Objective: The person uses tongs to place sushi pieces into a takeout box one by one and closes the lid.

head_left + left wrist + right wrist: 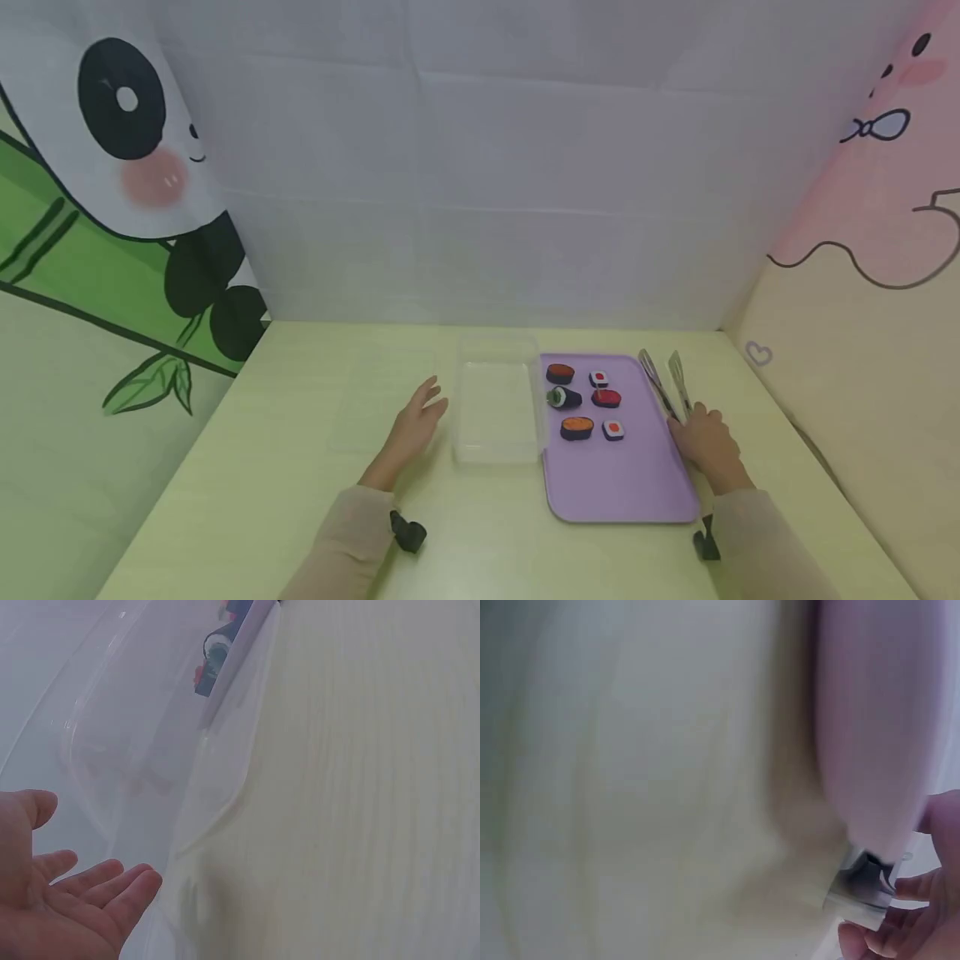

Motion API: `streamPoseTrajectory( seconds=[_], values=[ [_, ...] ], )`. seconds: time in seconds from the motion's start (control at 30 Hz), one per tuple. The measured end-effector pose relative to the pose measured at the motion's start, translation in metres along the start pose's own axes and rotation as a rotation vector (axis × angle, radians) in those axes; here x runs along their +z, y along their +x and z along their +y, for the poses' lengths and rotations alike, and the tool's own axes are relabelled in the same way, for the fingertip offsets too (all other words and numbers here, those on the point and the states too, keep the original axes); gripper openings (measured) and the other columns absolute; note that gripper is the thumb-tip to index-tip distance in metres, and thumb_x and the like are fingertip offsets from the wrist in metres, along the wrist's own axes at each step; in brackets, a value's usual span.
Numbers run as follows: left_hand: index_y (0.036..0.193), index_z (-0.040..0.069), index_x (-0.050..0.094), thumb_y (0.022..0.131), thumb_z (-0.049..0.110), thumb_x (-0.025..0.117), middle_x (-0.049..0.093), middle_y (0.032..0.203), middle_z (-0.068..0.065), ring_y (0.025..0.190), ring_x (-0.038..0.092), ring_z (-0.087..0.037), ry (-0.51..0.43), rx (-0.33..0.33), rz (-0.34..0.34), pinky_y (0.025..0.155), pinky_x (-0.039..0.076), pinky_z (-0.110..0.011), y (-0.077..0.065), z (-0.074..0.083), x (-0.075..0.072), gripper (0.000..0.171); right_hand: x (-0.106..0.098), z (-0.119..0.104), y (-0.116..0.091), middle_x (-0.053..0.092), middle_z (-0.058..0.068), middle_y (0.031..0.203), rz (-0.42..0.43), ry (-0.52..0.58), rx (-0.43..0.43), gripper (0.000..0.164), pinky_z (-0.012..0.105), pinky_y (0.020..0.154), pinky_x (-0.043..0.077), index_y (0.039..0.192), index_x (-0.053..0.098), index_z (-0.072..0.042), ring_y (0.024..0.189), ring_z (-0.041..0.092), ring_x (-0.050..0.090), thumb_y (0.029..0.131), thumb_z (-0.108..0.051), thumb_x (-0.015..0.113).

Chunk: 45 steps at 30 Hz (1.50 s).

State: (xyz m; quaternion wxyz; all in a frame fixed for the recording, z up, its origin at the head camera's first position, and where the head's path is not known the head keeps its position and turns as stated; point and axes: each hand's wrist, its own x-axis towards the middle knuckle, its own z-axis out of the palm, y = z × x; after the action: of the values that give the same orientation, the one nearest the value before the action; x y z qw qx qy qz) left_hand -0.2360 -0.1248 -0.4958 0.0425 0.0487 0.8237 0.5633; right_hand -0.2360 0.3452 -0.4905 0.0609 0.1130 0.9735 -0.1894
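Observation:
My left hand [411,432] is held beside the left wall of a clear plastic box [498,454], fingers extended and parted, nothing in them. In the left wrist view its fingers [112,896] point toward the box. My right hand [708,446] grips a pair of metal tongs [658,386] along the right edge of the purple tray [618,496]. The tongs' two arms spread apart away from the hand. From the right wrist, a shiny metal part [862,889] of them shows at the fingertips, below the tray's rim.
Toy sushi lies on the tray: an orange-topped piece [577,428], a red-topped piece [606,398], a dark cone roll [565,397], small white-and-red rolls [612,430] and a brown-topped piece [560,372]. Left of the box, a flat clear lid [375,375] lies on the table.

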Motion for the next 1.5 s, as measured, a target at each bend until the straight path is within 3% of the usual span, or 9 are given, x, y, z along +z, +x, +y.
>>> streamPoseTrajectory(
  seconds=[0.23, 0.47, 0.8, 1.13, 1.3, 1.5],
  values=[
    [0.154, 0.011, 0.028, 0.105, 0.031, 0.045, 0.036, 0.152, -0.016, 0.129, 0.044, -0.040, -0.055, 0.016, -0.013, 0.101, 0.042, -0.049, 0.000, 0.001, 0.010, 0.055, -0.001, -0.001, 0.004, 0.041, 0.039, 0.103, -0.034, 0.022, 0.015, 0.054, 0.059, 0.068, 0.047, 0.116, 0.033, 0.020, 0.088, 0.051, 0.053, 0.099, -0.031, 0.041],
    [0.152, 0.012, 0.034, 0.105, 0.031, 0.047, 0.035, 0.152, -0.016, 0.129, 0.045, -0.039, -0.105, 0.028, -0.007, 0.099, 0.046, -0.045, 0.004, -0.002, 0.017, 0.053, -0.003, 0.005, 0.000, 0.032, 0.035, 0.101, -0.016, 0.097, -0.018, 0.047, 0.054, 0.061, 0.044, 0.120, 0.027, 0.019, 0.079, 0.045, 0.050, 0.100, -0.024, 0.026],
    [0.152, 0.015, 0.035, 0.105, 0.029, 0.045, 0.037, 0.152, -0.014, 0.130, 0.044, -0.038, -0.073, 0.010, 0.001, 0.095, 0.049, -0.044, 0.006, 0.001, 0.019, 0.051, -0.015, 0.015, -0.001, 0.035, 0.042, 0.107, 0.004, 0.104, -0.063, 0.056, 0.060, 0.071, 0.046, 0.130, 0.025, 0.020, 0.088, 0.051, 0.051, 0.103, -0.028, 0.032],
    [0.151, 0.015, 0.037, 0.104, 0.028, 0.048, 0.040, 0.149, -0.017, 0.128, 0.046, -0.039, -0.088, -0.003, 0.026, 0.094, 0.050, -0.043, 0.006, 0.000, 0.021, 0.050, -0.037, 0.004, -0.004, 0.051, 0.039, 0.099, 0.080, 0.083, -0.261, 0.057, 0.062, 0.076, 0.046, 0.126, 0.039, 0.022, 0.091, 0.051, 0.055, 0.106, -0.032, 0.040],
    [0.151, 0.016, 0.037, 0.104, 0.029, 0.048, 0.041, 0.149, -0.017, 0.128, 0.047, -0.039, -0.084, -0.005, 0.026, 0.093, 0.050, -0.043, 0.004, -0.003, 0.021, 0.050, -0.041, -0.010, -0.005, 0.059, 0.021, 0.086, 0.079, 0.074, -0.404, 0.040, 0.054, 0.069, 0.048, 0.112, 0.051, 0.016, 0.079, 0.038, 0.058, 0.105, -0.023, 0.046],
    [0.151, 0.016, 0.038, 0.104, 0.027, 0.048, 0.042, 0.148, -0.017, 0.126, 0.048, -0.038, -0.071, -0.021, 0.046, 0.093, 0.051, -0.043, 0.004, -0.004, 0.023, 0.049, -0.042, -0.024, 0.001, 0.048, 0.002, 0.076, 0.045, 0.058, -0.532, 0.016, 0.039, 0.062, 0.039, 0.096, 0.055, -0.002, 0.072, 0.022, 0.047, 0.102, -0.016, 0.052]
  ],
)
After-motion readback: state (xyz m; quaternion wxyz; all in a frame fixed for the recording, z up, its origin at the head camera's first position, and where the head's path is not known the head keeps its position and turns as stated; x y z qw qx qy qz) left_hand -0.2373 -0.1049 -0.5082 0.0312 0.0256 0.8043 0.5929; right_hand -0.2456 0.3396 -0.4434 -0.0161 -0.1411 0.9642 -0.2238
